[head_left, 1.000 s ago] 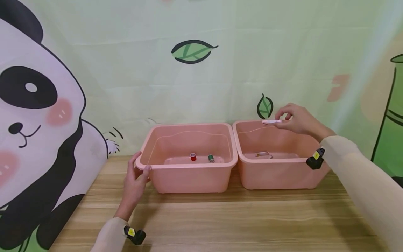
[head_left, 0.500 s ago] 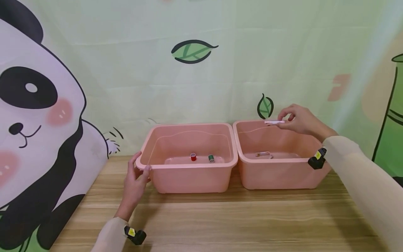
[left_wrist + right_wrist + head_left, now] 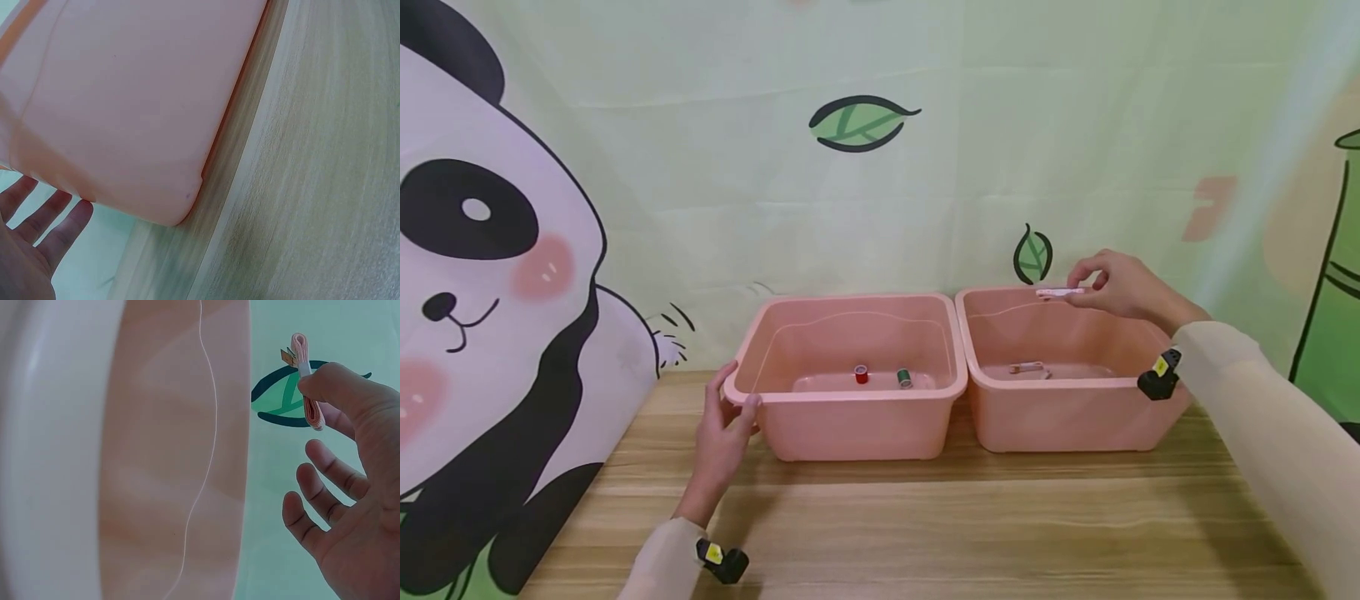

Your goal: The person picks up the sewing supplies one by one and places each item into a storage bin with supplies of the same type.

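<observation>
My left hand (image 3: 721, 433) grips the front left corner of the left pink tub (image 3: 850, 429), thumb at the rim and fingers along its outer side. Above the back of the right pink tub (image 3: 1067, 421), my right hand (image 3: 1120, 286) pinches a folded pink tape measure (image 3: 306, 381) between thumb and index finger. A white band wraps the tape, and a brass-coloured end sticks out; the other fingers are spread loosely. Inside the left tub are a red thread spool (image 3: 861, 374) and a green thread spool (image 3: 905, 378).
Down in the right tub lies a small bundled item (image 3: 1026, 367), partly behind the front rim and too small to name. Both tubs stand side by side on a wooden table (image 3: 887, 533). Behind them hangs a printed cloth (image 3: 700, 167) with a panda.
My right hand has drifted slightly right with the tape measure, still over the right tub. The left hand has kept its grip on the left tub.
</observation>
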{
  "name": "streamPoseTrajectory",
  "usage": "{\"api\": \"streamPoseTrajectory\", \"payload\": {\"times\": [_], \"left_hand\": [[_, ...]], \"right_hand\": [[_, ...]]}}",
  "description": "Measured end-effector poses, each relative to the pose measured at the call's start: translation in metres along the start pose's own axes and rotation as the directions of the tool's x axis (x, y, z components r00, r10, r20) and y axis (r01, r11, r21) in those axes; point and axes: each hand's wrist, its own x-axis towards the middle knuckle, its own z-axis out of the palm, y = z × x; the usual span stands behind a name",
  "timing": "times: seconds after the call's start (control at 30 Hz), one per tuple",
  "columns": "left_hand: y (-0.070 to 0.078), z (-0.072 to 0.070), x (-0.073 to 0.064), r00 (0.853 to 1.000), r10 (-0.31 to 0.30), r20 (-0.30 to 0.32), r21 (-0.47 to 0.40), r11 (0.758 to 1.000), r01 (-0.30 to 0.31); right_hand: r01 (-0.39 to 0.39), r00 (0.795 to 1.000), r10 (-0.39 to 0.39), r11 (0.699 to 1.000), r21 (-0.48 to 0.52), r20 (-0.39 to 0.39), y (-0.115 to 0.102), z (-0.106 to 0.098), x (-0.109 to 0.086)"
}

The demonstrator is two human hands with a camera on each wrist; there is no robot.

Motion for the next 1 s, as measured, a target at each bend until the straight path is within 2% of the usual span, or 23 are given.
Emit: {"api": "streamPoseTrajectory", "payload": {"times": [0.27, 0.6, 1.0], "left_hand": [[0.002, 0.001, -0.001, 1.000, -0.004, 0.008, -0.015, 1.000, 0.004], [-0.002, 0.001, 0.001, 1.000, 0.009, 0.002, 0.006, 1.000, -0.009], [-0.003, 0.000, 0.000, 1.000, 0.001, -0.002, 0.014, 1.000, -0.001]], "right_hand": [[0.030, 1.000, -0.030, 0.999, -0.012, 0.000, 0.006, 0.002, 0.001], [0.022, 0.998, -0.022, 1.000, -0.011, 0.054, 0.011, 0.003, -0.002], [0.025, 0.998, -0.023, 0.999, -0.021, 0.060, 0.014, 0.008, -0.005]]}}
